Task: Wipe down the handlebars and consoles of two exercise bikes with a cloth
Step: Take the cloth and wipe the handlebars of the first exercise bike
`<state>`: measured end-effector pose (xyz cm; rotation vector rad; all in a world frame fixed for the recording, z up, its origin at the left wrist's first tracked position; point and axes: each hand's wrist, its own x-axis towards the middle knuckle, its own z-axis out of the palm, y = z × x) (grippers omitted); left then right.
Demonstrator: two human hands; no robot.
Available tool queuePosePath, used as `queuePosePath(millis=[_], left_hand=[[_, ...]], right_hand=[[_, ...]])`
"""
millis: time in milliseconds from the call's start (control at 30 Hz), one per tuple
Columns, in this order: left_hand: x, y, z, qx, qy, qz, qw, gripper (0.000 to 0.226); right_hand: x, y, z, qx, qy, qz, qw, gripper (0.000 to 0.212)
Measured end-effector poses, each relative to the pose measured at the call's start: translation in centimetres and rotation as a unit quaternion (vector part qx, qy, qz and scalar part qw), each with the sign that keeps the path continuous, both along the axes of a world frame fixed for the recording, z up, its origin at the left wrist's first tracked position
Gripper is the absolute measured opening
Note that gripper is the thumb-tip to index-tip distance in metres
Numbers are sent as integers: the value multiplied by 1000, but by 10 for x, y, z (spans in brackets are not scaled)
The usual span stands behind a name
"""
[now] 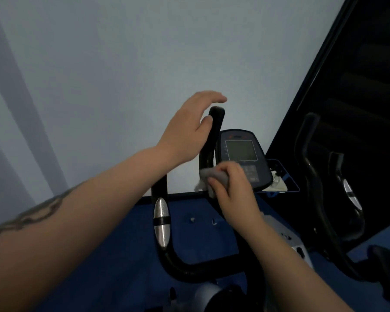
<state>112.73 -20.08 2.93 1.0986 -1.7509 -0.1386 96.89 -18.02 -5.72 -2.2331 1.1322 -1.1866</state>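
The black handlebar of the near exercise bike rises in the middle, with a silver pulse grip on its lower left branch. My left hand hovers over the bar's top end, fingers straight, thumb touching the bar. My right hand grips a grey cloth wrapped against the bar, just left of the console with its grey screen. A second bike's black handlebar stands at the right.
A pale wall fills the upper left. A dark slatted panel covers the upper right. Blue floor lies below. A blue-rimmed holder with a whitish item sits behind the console. The bike's grey body is under my right forearm.
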Motion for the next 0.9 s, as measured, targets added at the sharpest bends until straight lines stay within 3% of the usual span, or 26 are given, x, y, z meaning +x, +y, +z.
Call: queuePosePath(millis=[133, 267, 367, 467, 533, 633, 767, 900], left_hand=[[0, -12, -1, 39, -23, -44, 998, 41], [8, -14, -18, 58, -13, -82, 995, 42], [11, -13, -22, 62, -4, -99, 993, 45], [17, -14, -21, 67, 7, -96, 993, 44], [22, -18, -22, 79, 30, -94, 992, 42], [23, -20, -24, 102, 94, -102, 985, 40], [23, -20, -26, 131, 154, -120, 972, 39], [24, -19, -25, 158, 183, -136, 961, 39]], right_hand=[[22, -10, 11, 24, -48, -19, 998, 13], [-6, 9, -7, 29, -27, 28, 999, 18], [18, -12, 10, 8, -25, -13, 1000, 17], [46, -19, 21, 0, -90, -50, 995, 11], [37, -16, 20, 21, -164, -33, 986, 14], [13, -26, 39, -5, -259, -87, 962, 21], [31, -52, 75, -19, -252, -43, 967, 16], [37, -40, 39, -5, -238, -87, 967, 28]])
